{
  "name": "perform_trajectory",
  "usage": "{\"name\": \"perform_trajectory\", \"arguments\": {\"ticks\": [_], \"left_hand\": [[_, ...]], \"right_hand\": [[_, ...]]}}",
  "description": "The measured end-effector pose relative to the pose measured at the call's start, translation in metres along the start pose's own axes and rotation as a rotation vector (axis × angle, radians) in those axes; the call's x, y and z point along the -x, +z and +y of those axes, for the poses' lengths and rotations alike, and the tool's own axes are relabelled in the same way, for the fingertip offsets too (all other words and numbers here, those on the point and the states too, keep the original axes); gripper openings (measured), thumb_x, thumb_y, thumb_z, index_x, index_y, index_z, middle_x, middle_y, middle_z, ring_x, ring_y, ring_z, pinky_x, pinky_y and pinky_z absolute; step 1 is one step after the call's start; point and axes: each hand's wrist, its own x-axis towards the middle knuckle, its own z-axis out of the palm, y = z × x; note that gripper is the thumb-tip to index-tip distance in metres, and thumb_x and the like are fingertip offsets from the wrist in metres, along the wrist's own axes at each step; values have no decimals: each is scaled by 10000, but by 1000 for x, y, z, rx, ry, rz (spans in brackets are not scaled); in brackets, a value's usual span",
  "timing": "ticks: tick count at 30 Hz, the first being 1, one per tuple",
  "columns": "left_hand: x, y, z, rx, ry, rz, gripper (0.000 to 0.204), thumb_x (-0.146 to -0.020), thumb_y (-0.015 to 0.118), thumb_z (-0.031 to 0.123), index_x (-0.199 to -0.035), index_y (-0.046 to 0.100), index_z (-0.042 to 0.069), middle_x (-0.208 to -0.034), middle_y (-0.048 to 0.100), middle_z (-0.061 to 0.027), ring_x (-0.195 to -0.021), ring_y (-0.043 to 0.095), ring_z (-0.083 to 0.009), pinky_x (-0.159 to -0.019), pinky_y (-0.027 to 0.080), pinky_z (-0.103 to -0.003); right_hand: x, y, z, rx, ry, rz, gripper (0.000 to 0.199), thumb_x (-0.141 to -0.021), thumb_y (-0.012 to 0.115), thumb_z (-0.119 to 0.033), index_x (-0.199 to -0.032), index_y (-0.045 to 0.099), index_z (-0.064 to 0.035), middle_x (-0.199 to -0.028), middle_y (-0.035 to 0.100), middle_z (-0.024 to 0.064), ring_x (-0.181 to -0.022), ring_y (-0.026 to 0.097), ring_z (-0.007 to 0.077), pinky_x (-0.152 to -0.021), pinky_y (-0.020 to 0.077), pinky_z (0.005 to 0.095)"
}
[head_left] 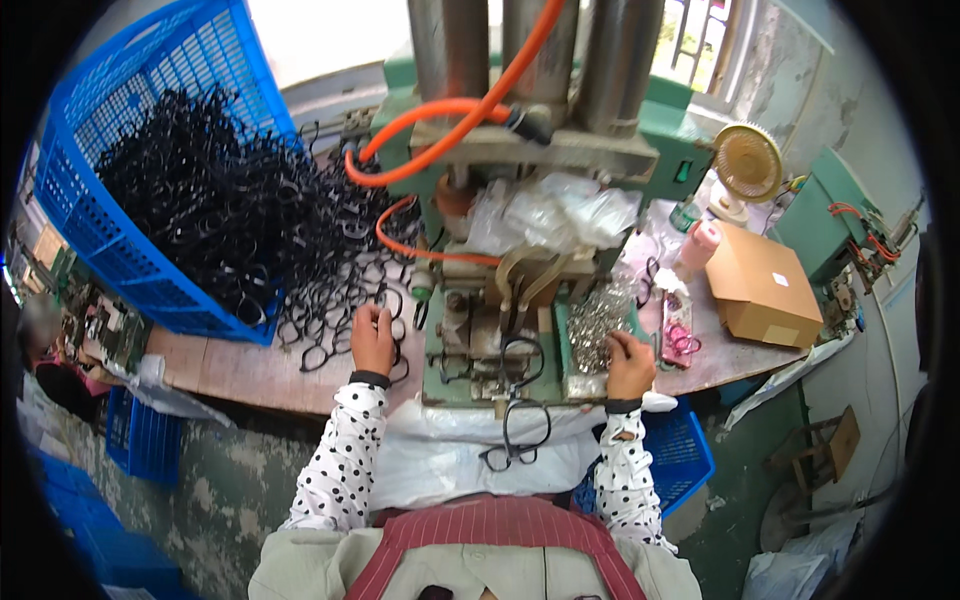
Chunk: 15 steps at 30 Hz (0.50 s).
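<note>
My left hand is at the right end of a spread of black eyeglass frames, its fingers pinched on one frame at the edge of the pile. My right hand hovers at a green tray of small shiny metal parts; thumb and fingertips are pressed together, and whatever they pinch is too small to make out. Between my hands stands a green press. One black eyeglass frame sits at its front, and another frame hangs just below, over white cloth.
A tilted blue crate heaped with black frames fills the left. Orange hoses loop before the press cylinders. Right of the tray are a pink bottle, pink rings, a cardboard box and a small fan. A blue basket stands below.
</note>
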Motion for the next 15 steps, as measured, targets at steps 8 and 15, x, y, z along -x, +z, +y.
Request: {"name": "perform_trajectory", "arguments": {"ticks": [8, 15], "left_hand": [[32, -28, 69, 287, -151, -25, 216, -942, 586, 146, -1102, 616, 4, -845, 637, -47, -754, 578, -103, -683, 469, -241], [44, -38, 116, 279, 102, 8, 188, -961, 561, 164, -1041, 620, 4, -862, 621, -100, -740, 587, -176, -688, 466, -279]], "right_hand": [[-2, 21, -48, -479, 155, -234, 99, -806, 664, -27, -896, 705, -19, -801, 677, 82, -716, 628, 167, -670, 474, 261], [-10, -26, -133, -764, 168, -532, 157, -811, 677, -14, -960, 720, 12, -844, 701, 70, -763, 615, 113, -691, 475, 241]]}}
